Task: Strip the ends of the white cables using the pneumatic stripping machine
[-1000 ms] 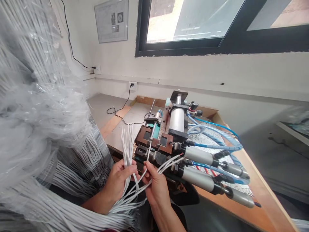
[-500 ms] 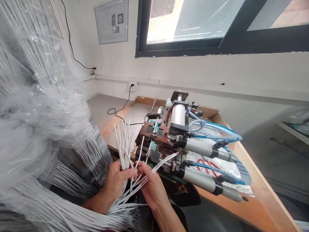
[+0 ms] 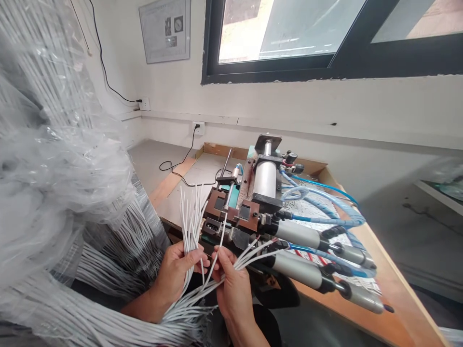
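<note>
My left hand [image 3: 177, 270] is wrapped around upright white cables [image 3: 191, 219], at the table's [image 3: 177, 196] near edge; my right hand [image 3: 233, 284] pinches a single cable [image 3: 223, 233], reaching the machine's [image 3: 249, 212] brown blocks; other cables [image 3: 255, 255] splay rightward.

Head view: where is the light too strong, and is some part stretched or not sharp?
In the head view, the window glares, palest at its left; same view, highlights streak the plastic wrap, soft near the left edge; head view again, white cables in left hand and right hand look fairly clear, while stretching toward the borders suggests a wide lens.
</note>
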